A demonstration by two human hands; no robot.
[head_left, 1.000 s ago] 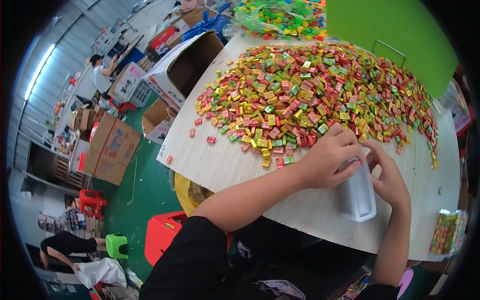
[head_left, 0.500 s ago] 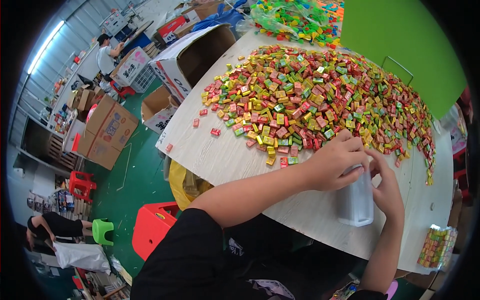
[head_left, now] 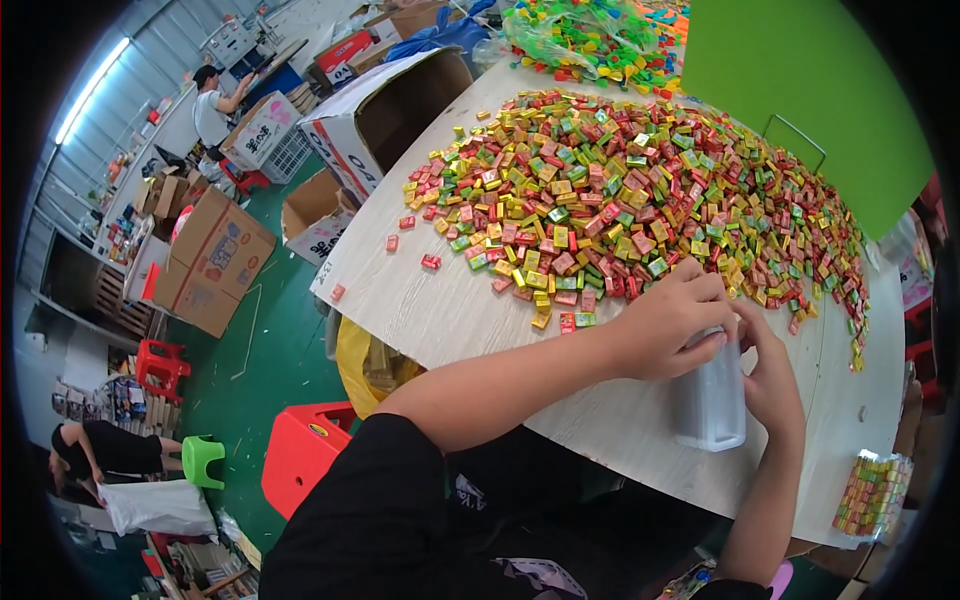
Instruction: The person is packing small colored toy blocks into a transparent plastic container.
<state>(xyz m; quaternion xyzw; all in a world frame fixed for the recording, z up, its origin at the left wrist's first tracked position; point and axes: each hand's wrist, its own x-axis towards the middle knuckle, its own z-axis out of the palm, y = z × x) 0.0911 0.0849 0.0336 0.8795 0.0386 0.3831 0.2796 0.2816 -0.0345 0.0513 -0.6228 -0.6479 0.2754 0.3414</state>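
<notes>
Hands meet over a clear plastic container (head_left: pixel 710 400) that stands on the pale wooden table (head_left: pixel 450 310), near the person's edge and just short of the big heap of small wrapped candies (head_left: pixel 620 200). The container's long axis runs upright, tilted only slightly in this bent view, with its mouth pointing up toward the hands and its base on the tabletop. The left hand (head_left: pixel 668 325) lies across the top of the container, fingers curled and pressed close together over the opening; whether they pinch a candy underneath cannot be told. The right hand (head_left: pixel 770 375) presses against the container's right side, fingers together and curved around the upper wall, the thumb by the rim. The candies, red, yellow, green and orange, spread across the far half of the table, and a few strays lie apart toward the left edge. A filled container of candies (head_left: pixel 872 492) lies at the table's right near corner, well apart from the hands. An open cardboard box (head_left: pixel 385 110) stands beside the table's far left edge, and a green board (head_left: pixel 800 90) rises behind the heap.
</notes>
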